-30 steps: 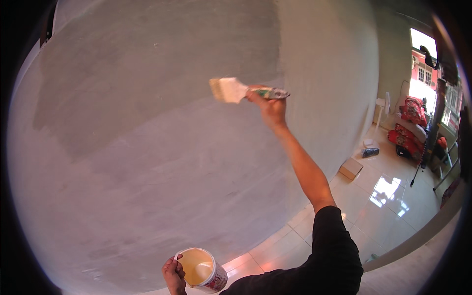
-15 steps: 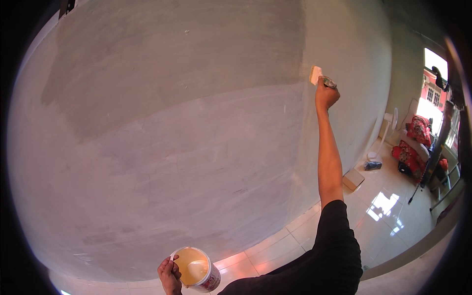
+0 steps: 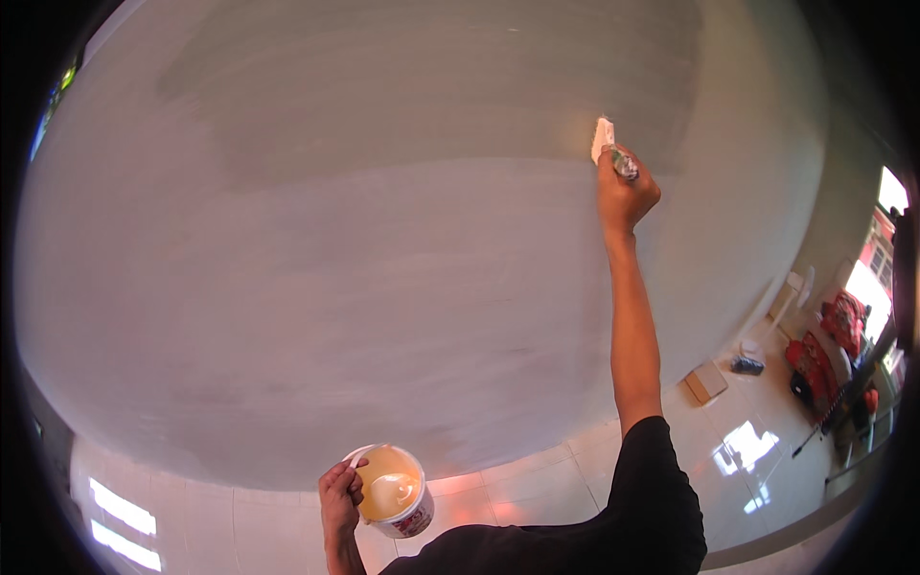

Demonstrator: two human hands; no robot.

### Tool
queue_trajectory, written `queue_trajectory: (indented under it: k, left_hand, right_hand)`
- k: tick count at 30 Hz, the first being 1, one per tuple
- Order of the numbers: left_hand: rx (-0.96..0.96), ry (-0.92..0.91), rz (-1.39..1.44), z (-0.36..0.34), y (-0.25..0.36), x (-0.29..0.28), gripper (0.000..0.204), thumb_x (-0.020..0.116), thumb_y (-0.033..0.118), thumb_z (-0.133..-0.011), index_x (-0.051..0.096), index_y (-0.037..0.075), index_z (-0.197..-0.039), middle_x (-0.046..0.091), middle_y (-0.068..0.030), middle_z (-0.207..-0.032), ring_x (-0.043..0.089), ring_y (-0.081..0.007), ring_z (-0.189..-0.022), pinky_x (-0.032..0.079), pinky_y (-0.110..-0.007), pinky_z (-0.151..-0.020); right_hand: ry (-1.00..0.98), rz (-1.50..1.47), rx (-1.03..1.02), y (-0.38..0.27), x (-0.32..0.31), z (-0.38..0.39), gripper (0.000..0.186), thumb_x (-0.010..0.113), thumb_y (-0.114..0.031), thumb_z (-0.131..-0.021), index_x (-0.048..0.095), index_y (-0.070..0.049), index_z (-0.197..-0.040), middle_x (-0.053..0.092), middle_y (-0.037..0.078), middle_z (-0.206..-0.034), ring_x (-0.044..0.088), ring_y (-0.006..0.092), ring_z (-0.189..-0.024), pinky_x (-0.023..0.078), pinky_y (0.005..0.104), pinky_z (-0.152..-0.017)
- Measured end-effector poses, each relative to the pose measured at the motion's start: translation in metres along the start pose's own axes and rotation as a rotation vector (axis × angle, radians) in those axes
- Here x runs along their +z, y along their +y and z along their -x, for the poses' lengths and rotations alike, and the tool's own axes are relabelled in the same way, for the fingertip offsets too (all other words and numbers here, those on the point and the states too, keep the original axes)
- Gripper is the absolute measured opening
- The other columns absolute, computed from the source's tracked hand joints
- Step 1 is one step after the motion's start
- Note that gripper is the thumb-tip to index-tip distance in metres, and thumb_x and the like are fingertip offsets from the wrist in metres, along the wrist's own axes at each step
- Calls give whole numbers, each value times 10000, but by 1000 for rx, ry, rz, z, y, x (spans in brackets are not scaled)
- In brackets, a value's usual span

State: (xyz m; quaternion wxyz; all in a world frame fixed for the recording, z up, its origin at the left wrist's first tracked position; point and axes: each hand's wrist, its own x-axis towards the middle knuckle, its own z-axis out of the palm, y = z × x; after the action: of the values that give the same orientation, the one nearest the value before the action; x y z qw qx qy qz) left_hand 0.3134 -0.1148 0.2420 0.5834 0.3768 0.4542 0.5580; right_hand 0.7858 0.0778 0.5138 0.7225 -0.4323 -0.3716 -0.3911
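With my right arm stretched up, my right hand point(image 3: 628, 196) is closed around the handle of a paintbrush point(image 3: 602, 142). Its paint-coated bristles meet the wall point(image 3: 402, 278), near the right side of a darker, wet-looking band point(image 3: 431, 96). Low in the view, my left hand point(image 3: 339, 494) grips the handle of a white paint bucket point(image 3: 427, 508) at its left rim. Cream-coloured paint point(image 3: 388, 491) shows inside the bucket. Below the dark band the wall is paler, with faint streaks.
Pale glossy floor tiles point(image 3: 527, 484) run along the wall's foot. At right on the floor are a cardboard box point(image 3: 706, 381), a dark packet point(image 3: 747, 366) and a red patterned heap point(image 3: 813, 369). A bright window point(image 3: 870, 287) lies beyond.
My view has swung left. The brush has moved leftward over the wall into the darker band. The bucket, still in my left hand, appears slightly higher and farther right.
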Motion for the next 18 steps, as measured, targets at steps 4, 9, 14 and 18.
queue_trajectory:
  k: [4,9,14,18]
  left_hand:
    - [-5,-63,8,-4,0,-10,244,464,98,-912,613,-65,-1016,397,63,-598,267,-9,-446,205,-177,-394]
    - [-22,-146,12,-14,-3,-22,257,470,108,-913,599,-82,-1027,395,59,-601,270,-10,-457,204,-177,-400]
    - [-22,-132,-34,-23,-11,-37,257,477,119,-918,602,-71,-1036,385,66,-601,273,-12,-463,203,-178,-405]
    - [-11,-105,-29,-25,-20,-47,260,483,133,-923,608,-62,-1040,366,82,-600,275,-12,-470,202,-183,-407]
  right_hand:
    - [-65,-133,-217,-109,34,60,182,740,-131,-742,706,-43,-897,691,116,-779,661,258,-614,514,332,-557]
    - [-116,-402,-291,-246,90,142,260,718,-84,-724,669,13,-961,644,109,-723,622,215,-534,492,304,-460]
    - [-426,-837,-129,-335,77,191,199,691,-38,-722,660,4,-914,609,91,-643,588,184,-496,423,306,-420]
    - [-516,-1006,39,-316,34,220,119,688,-27,-761,654,1,-872,630,98,-658,598,185,-501,419,294,-415]
